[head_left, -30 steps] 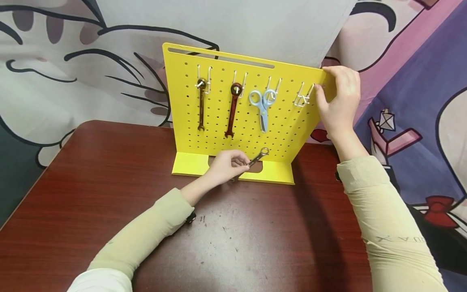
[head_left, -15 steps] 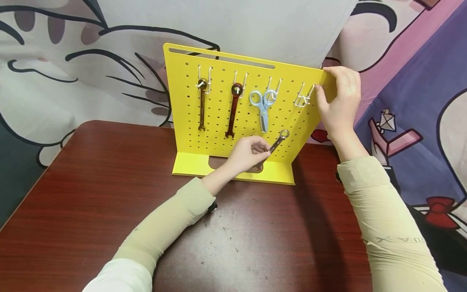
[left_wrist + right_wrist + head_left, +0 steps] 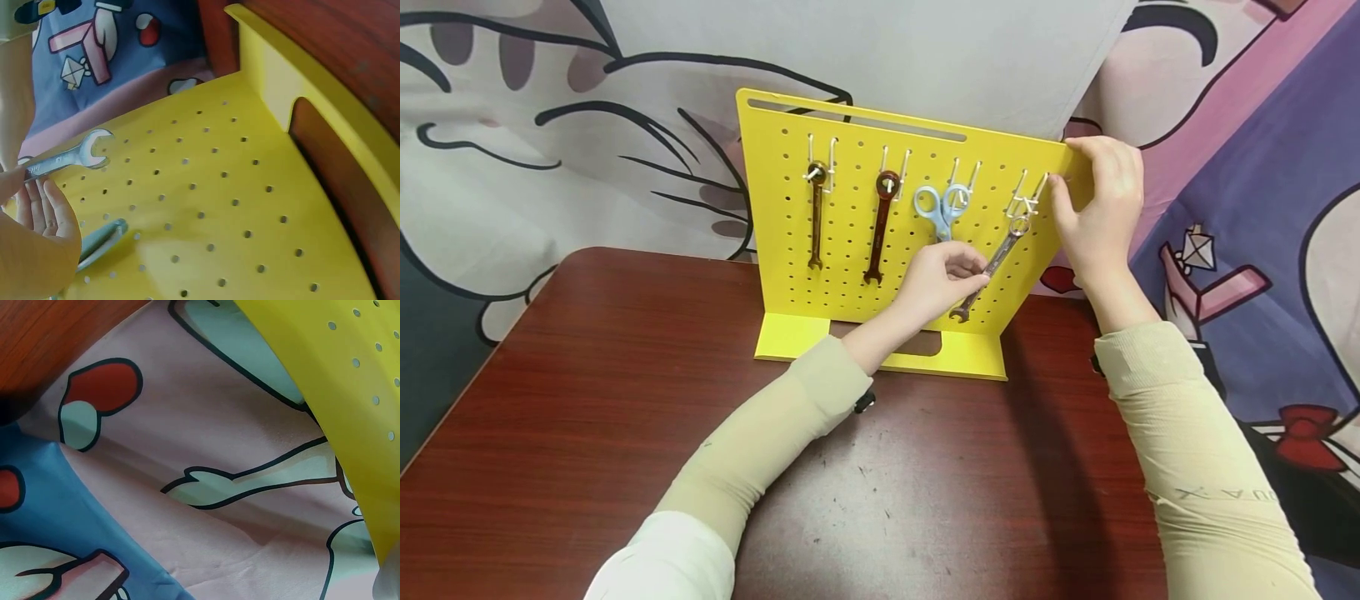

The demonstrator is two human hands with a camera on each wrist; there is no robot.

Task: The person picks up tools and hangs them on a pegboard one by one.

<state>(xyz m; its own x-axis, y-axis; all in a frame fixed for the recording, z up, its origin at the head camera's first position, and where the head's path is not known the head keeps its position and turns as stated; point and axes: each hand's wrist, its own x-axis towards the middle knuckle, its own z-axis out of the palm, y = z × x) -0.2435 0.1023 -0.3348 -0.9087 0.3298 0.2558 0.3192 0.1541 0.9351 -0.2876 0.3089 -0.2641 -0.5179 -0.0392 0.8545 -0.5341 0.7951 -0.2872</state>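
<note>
My left hand (image 3: 936,283) pinches a silver combination wrench (image 3: 1002,252) between thumb and fingers, slanting up to the right. Its ring end is at the lower part of the rightmost white hook (image 3: 1021,198); whether it touches, I cannot tell. In the left wrist view the open jaw end of the wrench (image 3: 62,160) sticks out past the fingers. My right hand (image 3: 1102,204) grips the upper right edge of the yellow pegboard (image 3: 778,242). Light blue scissors (image 3: 942,223) hang on the neighbouring hook, their blades partly hidden by my left hand.
Two more wrenches, a bronze-toned one (image 3: 817,225) and a dark reddish one (image 3: 878,233), hang on the left hooks. The board stands on a yellow foot (image 3: 793,336) upon a reddish-brown table (image 3: 625,375). Behind it hangs a printed cloth (image 3: 647,158).
My left hand has moved up and to the right, bringing the wrench from the board's foot to the rightmost hook. The right hand has kept its place on the board's edge.
</note>
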